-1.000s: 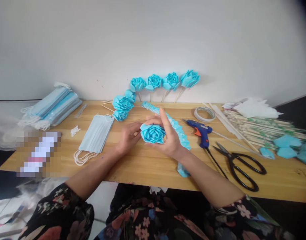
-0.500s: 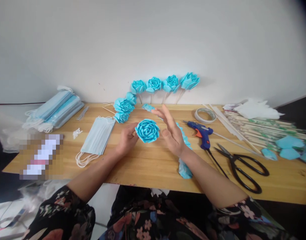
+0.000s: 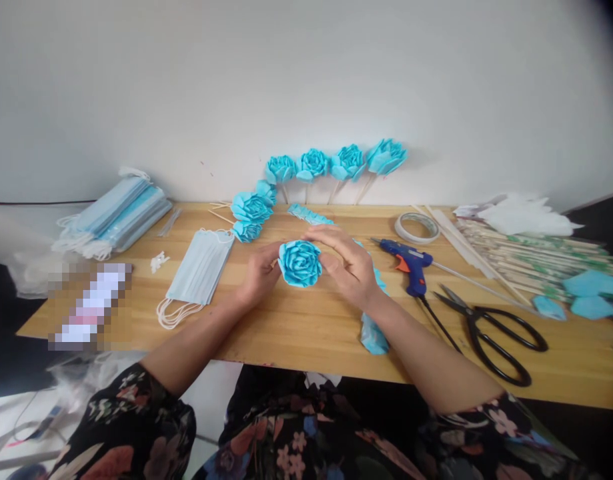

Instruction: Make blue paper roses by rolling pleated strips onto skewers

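Observation:
A bright blue handmade rose (image 3: 300, 264) faces up toward me above the wooden table, its petals layered in a spiral. My left hand (image 3: 260, 272) is closed at its left side, fingers tucked under the bloom; any stem is hidden. My right hand (image 3: 350, 267) curves round the right and far edges of the bloom, with the thumb and fingertips against the outer petals. Beneath my right wrist lies a frilled blue strip (image 3: 375, 333), partly covered by the forearm. Behind my hands is another short blue strip (image 3: 310, 214).
Finished blue roses on sticks (image 3: 313, 165) lean at the wall; others lie on the table (image 3: 266, 333). To the right are a glue gun (image 3: 409, 260), scissors (image 3: 479, 327), tape roll (image 3: 417, 228) and sticks (image 3: 526, 260). Face masks (image 3: 200, 267) lie left, near a mask stack (image 3: 119, 213).
My right hand has closed in from beside the rose, its raised fingers now bent down round the petals. The rose has tilted slightly. The whole view has shifted a little.

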### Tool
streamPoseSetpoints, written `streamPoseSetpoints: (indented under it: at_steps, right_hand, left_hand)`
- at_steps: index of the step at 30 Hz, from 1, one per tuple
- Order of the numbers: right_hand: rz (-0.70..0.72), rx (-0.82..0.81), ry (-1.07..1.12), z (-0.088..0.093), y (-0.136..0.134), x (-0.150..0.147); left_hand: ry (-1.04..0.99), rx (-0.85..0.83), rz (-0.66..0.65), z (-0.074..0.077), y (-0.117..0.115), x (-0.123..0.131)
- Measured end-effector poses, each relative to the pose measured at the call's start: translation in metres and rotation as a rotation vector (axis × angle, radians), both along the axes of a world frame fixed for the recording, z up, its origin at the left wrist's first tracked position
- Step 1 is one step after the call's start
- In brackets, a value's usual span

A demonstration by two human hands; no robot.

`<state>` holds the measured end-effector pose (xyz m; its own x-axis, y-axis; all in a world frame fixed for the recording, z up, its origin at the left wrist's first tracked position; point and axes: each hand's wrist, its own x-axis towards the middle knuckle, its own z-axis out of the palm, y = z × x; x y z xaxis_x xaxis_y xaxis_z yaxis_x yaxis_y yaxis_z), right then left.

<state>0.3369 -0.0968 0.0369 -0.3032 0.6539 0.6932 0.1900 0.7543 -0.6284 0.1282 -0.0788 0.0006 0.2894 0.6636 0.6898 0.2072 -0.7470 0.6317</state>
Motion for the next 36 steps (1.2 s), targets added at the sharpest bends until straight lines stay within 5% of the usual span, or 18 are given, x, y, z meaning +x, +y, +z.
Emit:
streamPoseSetpoints:
  at_steps: [11,24,32,36]
  right_hand:
    - [0.133,0.013,-0.094,-0.006,0.004,0.001]
    - [0.135,0.067,-0.164,-0.01,0.0,-0.008]
    - [0.135,0.117,-0.094,-0.01,0.001,-0.01]
    - [0.147,0.108,-0.05,-0.004,-0.001,-0.006]
  left_hand:
    - [-0.049,0.005,0.013,-0.004,0.004,-0.001]
    - [0.135,0.109,-0.007,0.004,-0.001,0.001]
    - [0.076,0.092,0.01,0.005,-0.004,0.003]
    - [0.007,-0.059,0.122,0.009,0.001,-0.014]
